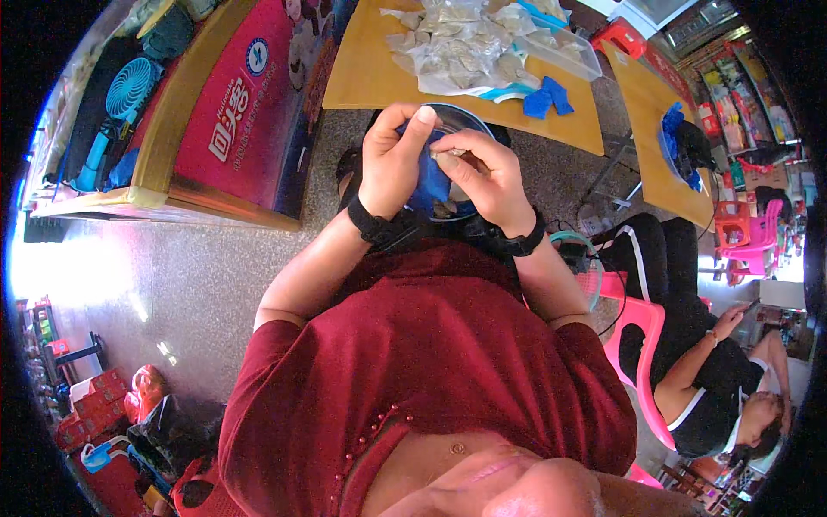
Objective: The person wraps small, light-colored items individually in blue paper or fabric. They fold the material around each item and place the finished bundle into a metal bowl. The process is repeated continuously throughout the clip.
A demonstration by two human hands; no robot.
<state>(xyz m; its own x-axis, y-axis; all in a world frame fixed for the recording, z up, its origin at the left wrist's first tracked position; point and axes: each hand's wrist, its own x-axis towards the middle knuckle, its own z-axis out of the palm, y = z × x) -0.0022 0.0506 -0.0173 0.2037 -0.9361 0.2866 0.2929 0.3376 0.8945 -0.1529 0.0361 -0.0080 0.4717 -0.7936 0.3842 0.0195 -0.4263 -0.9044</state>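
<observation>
My left hand [394, 158] is raised over a metal basin [470, 115] in my lap. Its thumb points up and its fingers curl inward; whether they hold anything is hidden. Close beside it, my right hand [483, 178] pinches a small greyish-brown piece [446, 154] between thumb and fingertips. Below both hands, blue material [431, 184] lies in the basin, with a few small brown pieces [444, 208] near its front edge. Black bands circle both wrists.
On the wooden table [362, 71] ahead lie many clear plastic bags [459, 48] of brownish contents, a clear plastic bin [585, 58] and blue pieces [548, 98]. A red-sided counter [226, 129] stands left. At right, a person [698, 362] sits near a pink chair [643, 349].
</observation>
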